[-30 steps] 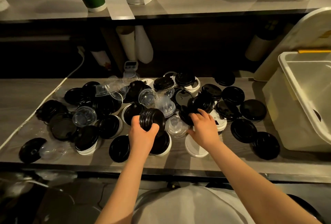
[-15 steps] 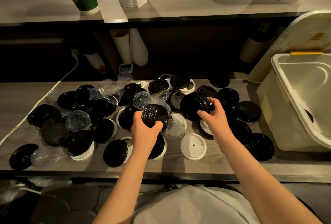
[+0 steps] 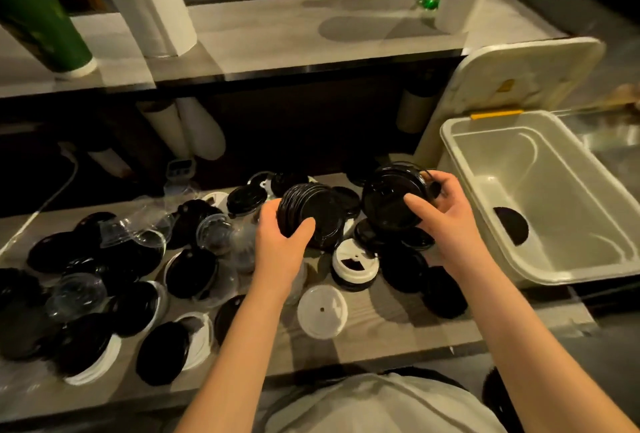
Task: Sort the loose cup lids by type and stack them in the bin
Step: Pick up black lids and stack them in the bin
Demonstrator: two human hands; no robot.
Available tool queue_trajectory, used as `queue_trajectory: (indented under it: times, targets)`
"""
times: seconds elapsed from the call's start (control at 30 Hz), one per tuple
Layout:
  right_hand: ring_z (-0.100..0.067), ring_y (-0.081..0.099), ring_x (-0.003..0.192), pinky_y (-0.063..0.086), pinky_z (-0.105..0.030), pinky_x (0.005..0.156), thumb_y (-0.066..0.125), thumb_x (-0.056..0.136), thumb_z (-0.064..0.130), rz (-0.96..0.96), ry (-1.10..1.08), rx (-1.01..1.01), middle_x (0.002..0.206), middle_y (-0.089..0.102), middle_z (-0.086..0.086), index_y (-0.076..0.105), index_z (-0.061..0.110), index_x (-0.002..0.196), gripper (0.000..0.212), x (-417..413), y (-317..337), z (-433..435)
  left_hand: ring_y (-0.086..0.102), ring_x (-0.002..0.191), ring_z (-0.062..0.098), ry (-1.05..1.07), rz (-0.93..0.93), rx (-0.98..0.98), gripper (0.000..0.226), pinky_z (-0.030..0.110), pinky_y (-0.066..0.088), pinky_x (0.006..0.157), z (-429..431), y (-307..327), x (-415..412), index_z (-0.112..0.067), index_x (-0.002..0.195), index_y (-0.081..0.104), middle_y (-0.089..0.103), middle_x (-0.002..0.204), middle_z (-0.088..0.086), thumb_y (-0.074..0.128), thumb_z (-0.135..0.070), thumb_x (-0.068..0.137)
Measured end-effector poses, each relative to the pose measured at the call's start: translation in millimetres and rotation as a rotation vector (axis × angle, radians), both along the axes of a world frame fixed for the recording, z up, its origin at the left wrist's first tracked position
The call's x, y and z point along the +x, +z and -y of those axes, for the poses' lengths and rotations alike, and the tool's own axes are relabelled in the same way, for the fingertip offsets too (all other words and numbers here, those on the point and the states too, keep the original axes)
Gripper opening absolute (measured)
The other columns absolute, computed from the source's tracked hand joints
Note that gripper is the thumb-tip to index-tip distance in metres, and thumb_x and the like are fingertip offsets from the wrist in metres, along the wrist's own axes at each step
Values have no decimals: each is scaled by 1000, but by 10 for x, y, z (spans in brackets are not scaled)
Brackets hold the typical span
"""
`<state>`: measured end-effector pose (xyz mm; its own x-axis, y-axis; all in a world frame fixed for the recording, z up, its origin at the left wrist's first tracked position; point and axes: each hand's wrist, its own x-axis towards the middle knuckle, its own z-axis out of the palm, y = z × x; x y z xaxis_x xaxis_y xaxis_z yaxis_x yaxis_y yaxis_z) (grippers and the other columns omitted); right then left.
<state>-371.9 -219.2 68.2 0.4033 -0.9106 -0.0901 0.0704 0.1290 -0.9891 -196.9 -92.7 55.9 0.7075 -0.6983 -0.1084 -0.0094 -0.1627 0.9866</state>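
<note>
I see my left hand [image 3: 280,245] gripping a stack of black lids [image 3: 311,216], right hand [image 3: 446,218] curled round another black lid stack [image 3: 391,197] beside the bin [image 3: 540,273]

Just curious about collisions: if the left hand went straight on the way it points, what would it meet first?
Likely the loose black lids behind the stack that the left hand holds; depth is unclear.

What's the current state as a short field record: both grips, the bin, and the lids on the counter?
left grip: holds left black stack over the pile
right grip: holds right black stack, next to the bin
bin: open, one black lid inside
counter: many loose lids unsorted, mostly black, some white and clear
</note>
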Motion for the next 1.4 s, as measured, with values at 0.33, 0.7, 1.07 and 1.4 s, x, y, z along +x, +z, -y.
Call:
queue_trajectory:
  times: [0.33, 0.7, 1.07, 1.4]
  targets:
    - [-4, 65, 84, 50, -20, 73, 63, 87, 8, -27, -295, -90, 97, 63, 5, 49, 29, 109, 34, -1145, 354, 976, 58, 93, 1, -177, 99, -77, 44, 14, 46, 72, 1173, 372, -719, -24, 112, 46, 56, 103, -10, 66, -2, 80]
    - [7, 62, 84, 49, -9, 70, 65, 86, 5, -61, -372, -149, 99, 60, 13, 46, 26, 113, 39, -1742, 276, 1627, 56, 96, 11, -419, 242, 150, 40, 20, 46, 72, 2353, 461, -1387, -22, 117, 47, 56, 105, -3, 63, -9, 82]
    - [2, 67, 85, 55, -16, 73, 65, 85, 4, -39, -343, -111, 101, 64, 5, 48, 24, 113, 39, -1859, 128, 1841, 49, 114, 25, -1141, 789, 855, 52, 33, 44, 88, 3598, 197, -1607, -19, 136, 40, 47, 131, 4, 60, -17, 87]
    - [0, 67, 84, 53, -14, 71, 66, 84, 2, -51, -319, -97, 95, 67, 8, 50, 28, 110, 40, -1845, 42, 1908, 43, 125, 31, -1298, 852, 1019, 56, 40, 39, 103, 3836, -466, -1615, -17, 142, 35, 41, 142, 11, 53, -16, 89]
